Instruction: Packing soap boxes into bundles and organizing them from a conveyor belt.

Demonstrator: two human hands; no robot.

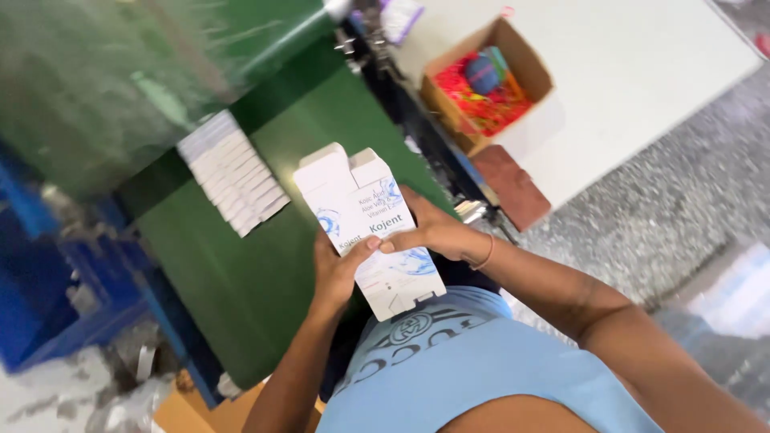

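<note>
A white flat carton with blue print (365,220) is held up in front of me over a green table (241,273). Its top flaps stand open and its bottom end points toward my chest. My left hand (337,273) grips its left edge with the thumb on the front face. My right hand (437,232) holds the right side, thumb pressed on the front near the left thumb. A fanned row of more white flat cartons (231,172) lies on the green table, up and left of my hands.
A brown cardboard box (525,64) with red and colourful items stands on a white table (642,72) at the upper right. A reddish block (513,184) lies beside it. Blue framework (48,273) stands at the left. Speckled grey floor (690,208) lies to the right.
</note>
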